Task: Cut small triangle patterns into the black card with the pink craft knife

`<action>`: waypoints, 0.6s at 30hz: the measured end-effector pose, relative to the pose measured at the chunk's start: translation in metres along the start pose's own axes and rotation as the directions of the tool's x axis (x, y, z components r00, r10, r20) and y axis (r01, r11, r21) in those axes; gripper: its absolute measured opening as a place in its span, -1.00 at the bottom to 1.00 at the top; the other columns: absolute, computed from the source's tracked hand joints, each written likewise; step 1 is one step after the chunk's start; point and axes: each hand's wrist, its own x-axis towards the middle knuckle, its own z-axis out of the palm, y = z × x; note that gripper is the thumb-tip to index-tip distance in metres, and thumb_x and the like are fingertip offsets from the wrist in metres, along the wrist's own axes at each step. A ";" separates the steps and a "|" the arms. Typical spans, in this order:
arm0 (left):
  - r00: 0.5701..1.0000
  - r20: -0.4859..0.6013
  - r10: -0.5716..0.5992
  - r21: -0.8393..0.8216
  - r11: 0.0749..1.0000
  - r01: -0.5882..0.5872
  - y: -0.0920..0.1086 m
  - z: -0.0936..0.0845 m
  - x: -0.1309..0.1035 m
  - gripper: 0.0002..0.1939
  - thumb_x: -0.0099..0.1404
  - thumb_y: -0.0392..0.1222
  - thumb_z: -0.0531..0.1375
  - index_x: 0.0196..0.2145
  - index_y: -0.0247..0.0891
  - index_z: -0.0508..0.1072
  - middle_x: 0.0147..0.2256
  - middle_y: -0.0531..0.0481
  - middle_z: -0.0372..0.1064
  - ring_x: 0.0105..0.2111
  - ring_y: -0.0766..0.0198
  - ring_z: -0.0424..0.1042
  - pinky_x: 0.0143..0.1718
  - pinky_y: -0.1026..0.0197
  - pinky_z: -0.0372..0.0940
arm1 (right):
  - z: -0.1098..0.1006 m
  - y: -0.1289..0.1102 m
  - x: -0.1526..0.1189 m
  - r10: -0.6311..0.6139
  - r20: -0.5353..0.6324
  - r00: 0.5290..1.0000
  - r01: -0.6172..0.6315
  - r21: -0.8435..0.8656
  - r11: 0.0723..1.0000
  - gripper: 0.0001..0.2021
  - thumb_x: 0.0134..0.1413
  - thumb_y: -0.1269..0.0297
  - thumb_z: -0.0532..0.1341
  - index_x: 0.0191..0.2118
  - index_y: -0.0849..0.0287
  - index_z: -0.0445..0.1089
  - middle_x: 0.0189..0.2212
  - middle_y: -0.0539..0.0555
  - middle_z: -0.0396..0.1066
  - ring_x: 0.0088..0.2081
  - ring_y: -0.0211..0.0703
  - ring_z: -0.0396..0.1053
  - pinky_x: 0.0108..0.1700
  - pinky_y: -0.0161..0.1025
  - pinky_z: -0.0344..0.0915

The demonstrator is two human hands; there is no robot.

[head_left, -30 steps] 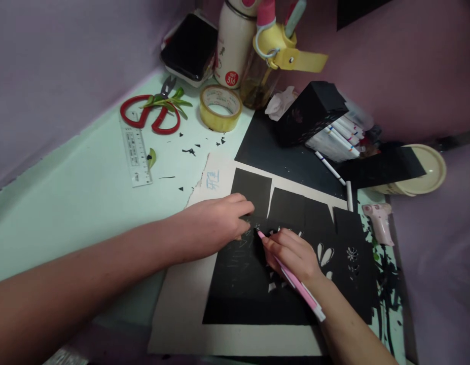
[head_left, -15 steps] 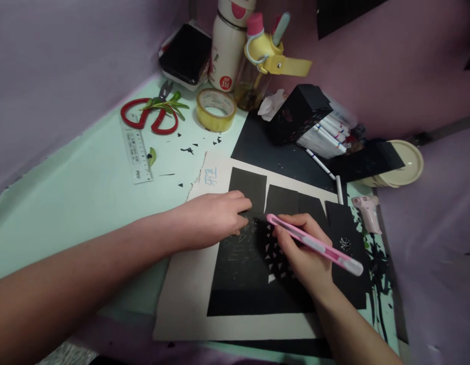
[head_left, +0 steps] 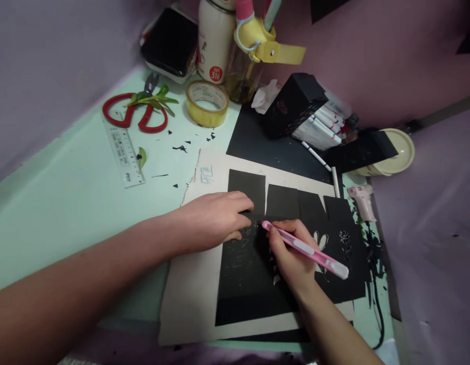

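Observation:
My right hand (head_left: 293, 253) is closed around a pink craft knife (head_left: 306, 249), its tip end down near the middle of a sheet of black card (head_left: 253, 296). My left hand (head_left: 223, 218) lies on the card's left part, fingers a little bent and apart, holding nothing. Between the two hands the card shows faint drawn triangles and lines. Small cut-out openings, partly hidden by my right hand, run down its middle, with petal and flower cut-outs farther right. Flaps stand out along its top edge. Beneath lies a pale board (head_left: 189, 284) with blue writing.
Red-handled scissors (head_left: 154, 121), a clear ruler (head_left: 124, 154), a tape roll (head_left: 207, 114) and black scraps lie left. Behind stand a white bottle (head_left: 215, 45) and a yellow-lidded bottle (head_left: 240, 76). A black box (head_left: 293, 104), markers (head_left: 322, 126) and a pink glue gun (head_left: 362, 203) are right.
My right hand and the knife have shifted slightly left, uncovering petal cut-outs on the card. The card has turned slightly. The left hand stays on it, and the view has moved a little.

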 end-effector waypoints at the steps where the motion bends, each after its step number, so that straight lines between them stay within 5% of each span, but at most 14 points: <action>1: 1.000 -0.003 -0.001 -0.006 1.000 0.001 0.000 0.000 0.000 -0.85 0.29 -0.18 0.29 -0.20 -0.26 0.57 -0.02 -0.16 0.39 0.02 0.05 0.34 -0.05 0.10 0.30 | 0.000 0.000 0.000 -0.014 -0.001 1.000 0.014 -0.007 1.000 -0.93 0.07 0.39 0.29 -0.40 0.15 0.42 -0.52 -0.03 0.50 -0.53 -0.26 0.44 -0.49 -0.36 0.36; 18: 1.000 -0.010 0.001 0.002 1.000 -0.001 0.001 0.000 0.000 -0.80 0.28 -0.19 0.31 -0.14 -0.26 0.55 -0.03 -0.16 0.38 0.01 0.04 0.33 -0.07 0.10 0.28 | 0.001 0.001 -0.002 -0.149 0.034 0.988 0.151 -0.065 0.986 -0.93 0.11 0.42 0.29 -0.36 0.14 0.42 -0.48 0.02 0.54 -0.51 -0.23 0.49 -0.48 -0.34 0.40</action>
